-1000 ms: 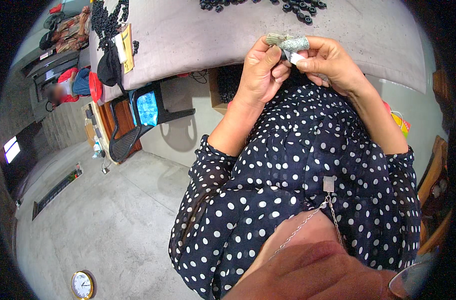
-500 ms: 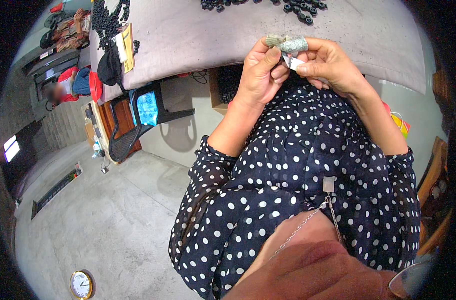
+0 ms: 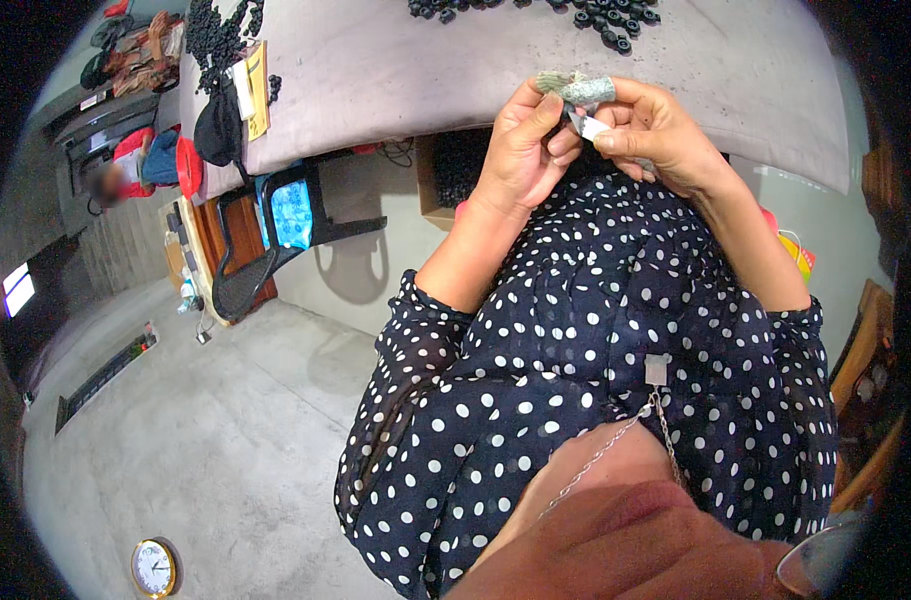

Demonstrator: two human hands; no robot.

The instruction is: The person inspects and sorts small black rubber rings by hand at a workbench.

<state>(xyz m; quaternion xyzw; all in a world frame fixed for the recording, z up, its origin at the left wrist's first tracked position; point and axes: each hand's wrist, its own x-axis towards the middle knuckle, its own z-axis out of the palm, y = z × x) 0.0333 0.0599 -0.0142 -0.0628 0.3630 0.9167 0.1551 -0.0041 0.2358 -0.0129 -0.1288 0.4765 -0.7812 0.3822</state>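
Observation:
My left hand (image 3: 523,152) is closed in a pinch, thumb against the wrapped index finger, on a small dark piece (image 3: 569,109) that is mostly hidden. Facing it, my right hand (image 3: 667,136) grips a small flat white piece (image 3: 594,127) between thumb and fingers. The white piece's tip meets the dark one between the hands. A greenish cloth wrap (image 3: 552,83) covers the left index fingertip, and a grey-green sleeve (image 3: 594,91) covers the right one. Both hands are held above my lap at the near table edge.
Small black round parts (image 3: 615,18) lie on the cloth-covered table (image 3: 375,80), with more in a heap (image 3: 207,45) at the left. A black cap (image 3: 218,130) hangs by the table corner near a yellow card (image 3: 259,90). A chair (image 3: 320,228) stands left; people sit farther off.
The hands keep nearly the same pose, with slight finger shifts around the white piece. The whole view has turned a little.

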